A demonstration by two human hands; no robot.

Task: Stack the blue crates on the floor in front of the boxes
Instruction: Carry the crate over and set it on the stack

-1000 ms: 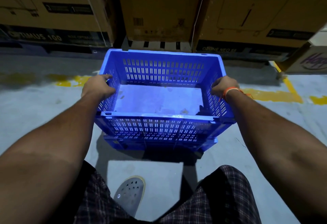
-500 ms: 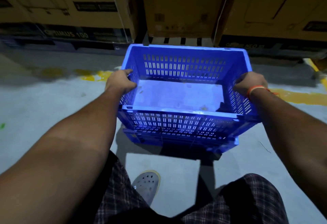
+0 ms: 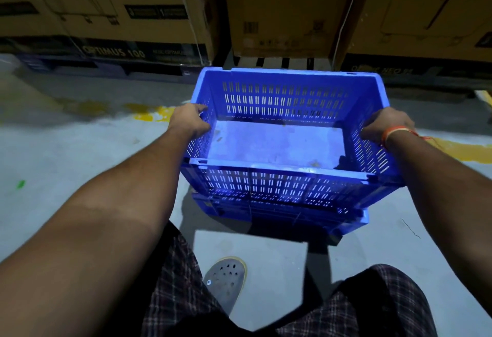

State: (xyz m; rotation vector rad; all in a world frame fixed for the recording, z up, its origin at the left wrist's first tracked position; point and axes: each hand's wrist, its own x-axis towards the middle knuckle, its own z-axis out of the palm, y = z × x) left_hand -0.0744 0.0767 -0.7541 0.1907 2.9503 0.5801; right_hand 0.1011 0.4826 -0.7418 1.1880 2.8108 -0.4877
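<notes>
A blue slotted crate (image 3: 287,97), empty inside, sits over a second blue crate (image 3: 354,221), of which only the lower front edge shows beneath it. My left hand (image 3: 189,121) grips the top crate's left rim. Gripping the right rim is my right hand (image 3: 386,126), an orange band on its wrist. Both crates stand on the grey floor in front of the cardboard boxes (image 3: 279,9).
Large cardboard boxes line the back on dark pallets (image 3: 106,66). A worn yellow line (image 3: 149,113) runs across the floor behind the crates. My grey shoe (image 3: 226,280) and checked shorts are close below the stack.
The crates and both hands have drifted slightly right in view as my head turned left. Both hands keep the same grip on the rims.
</notes>
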